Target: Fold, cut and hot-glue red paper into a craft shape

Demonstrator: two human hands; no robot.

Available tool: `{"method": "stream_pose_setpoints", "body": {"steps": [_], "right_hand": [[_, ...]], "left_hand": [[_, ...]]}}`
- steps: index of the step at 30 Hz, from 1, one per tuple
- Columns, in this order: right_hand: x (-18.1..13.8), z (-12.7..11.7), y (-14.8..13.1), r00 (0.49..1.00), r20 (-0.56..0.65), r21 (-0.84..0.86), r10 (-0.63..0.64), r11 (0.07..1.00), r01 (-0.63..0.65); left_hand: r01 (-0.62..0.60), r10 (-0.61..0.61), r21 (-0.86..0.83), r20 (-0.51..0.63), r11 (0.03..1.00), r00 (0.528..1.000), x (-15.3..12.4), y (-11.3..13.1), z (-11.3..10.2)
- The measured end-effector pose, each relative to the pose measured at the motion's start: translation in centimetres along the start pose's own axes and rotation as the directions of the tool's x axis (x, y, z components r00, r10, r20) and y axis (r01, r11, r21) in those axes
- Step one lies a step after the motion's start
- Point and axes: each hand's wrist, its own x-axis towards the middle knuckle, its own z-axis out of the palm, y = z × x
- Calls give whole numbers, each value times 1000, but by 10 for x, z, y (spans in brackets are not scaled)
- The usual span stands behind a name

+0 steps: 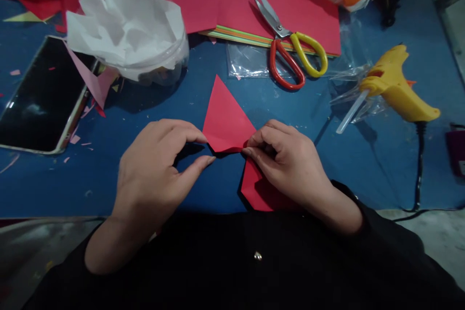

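both forearms come up from the near edge and angle inward, hands almost meeting. the left hand (156, 174) lies palm down, thumb and forefinger stretched toward the middle, slightly parted. the right hand (286, 160) curls its fingers under, tips apparently pinched together.

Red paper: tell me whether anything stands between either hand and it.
Nothing visible does. The right hand pinches the red paper at its narrow middle, and the left hand touches it there from the other side. The scissors and glue gun lie farther back, apart from both hands.
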Motion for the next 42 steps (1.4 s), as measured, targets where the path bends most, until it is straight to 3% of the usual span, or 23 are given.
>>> {"method": "stream_pose_setpoints", "body": {"steps": [21,42], "right_hand": [[0,3,3,1000,-31,42,-1,999,2],[2,2,-2,999,1,10,44,999,-44]], "left_hand": [[-166,167,42,-19,985,986,9,3,6],[-46,46,-26,13,999,999,8,7,7]]}}
